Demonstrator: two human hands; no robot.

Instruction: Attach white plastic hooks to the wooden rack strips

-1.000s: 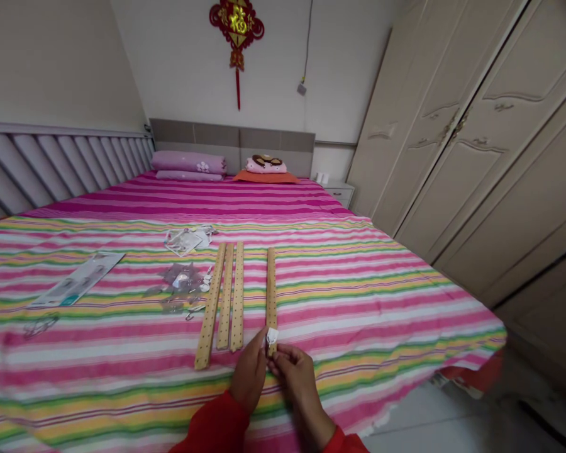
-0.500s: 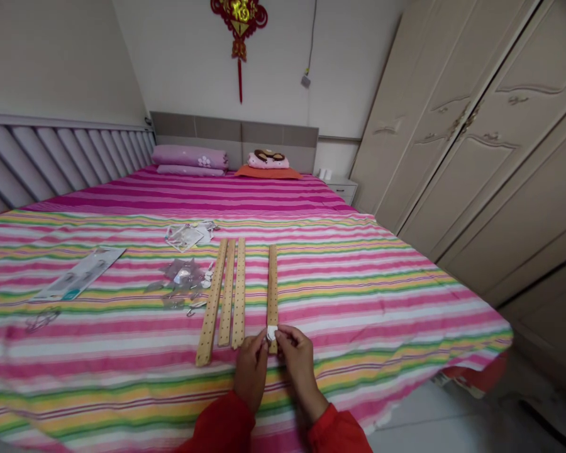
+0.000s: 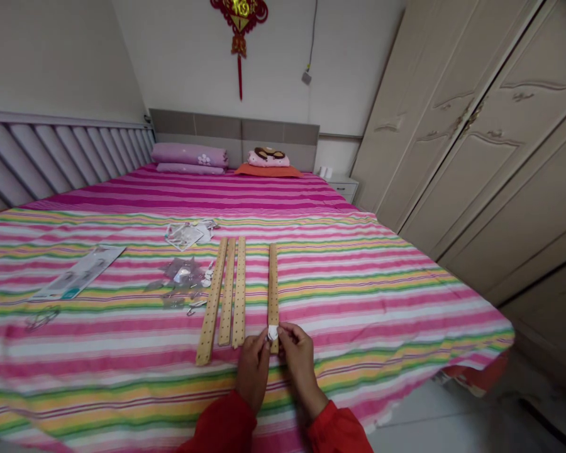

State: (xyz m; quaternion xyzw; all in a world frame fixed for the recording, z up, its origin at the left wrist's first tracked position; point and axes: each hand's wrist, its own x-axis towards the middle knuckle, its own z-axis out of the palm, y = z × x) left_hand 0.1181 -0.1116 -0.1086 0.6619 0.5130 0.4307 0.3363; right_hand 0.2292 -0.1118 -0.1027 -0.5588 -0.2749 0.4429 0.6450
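Note:
My left hand (image 3: 253, 368) and my right hand (image 3: 299, 362) meet near the close end of a wooden strip with rows of small holes (image 3: 273, 280), which lies lengthwise on the bed. Between the fingertips of both hands is a small white hook (image 3: 273, 332), set over the strip; its details are too small to make out. Each hand is closed in a pinch, one on either side of it. Left of this strip lie three more strips: a wide one (image 3: 210, 308), a narrow middle one (image 3: 227, 296) and a third (image 3: 239, 292).
Clear plastic wrappers with small white parts (image 3: 183, 277) lie left of the strips, and more packaging (image 3: 191, 234) sits behind them. Farther left are a flat clear package (image 3: 78, 274) and a crumpled wire-like piece (image 3: 42, 318). Striped cloth (image 3: 382, 327) covers the bed; a wardrobe (image 3: 490, 145) stands right.
Both hands keep their pinch at the same spot on the strip, with only slight finger movement. The whole view has shifted very slightly.

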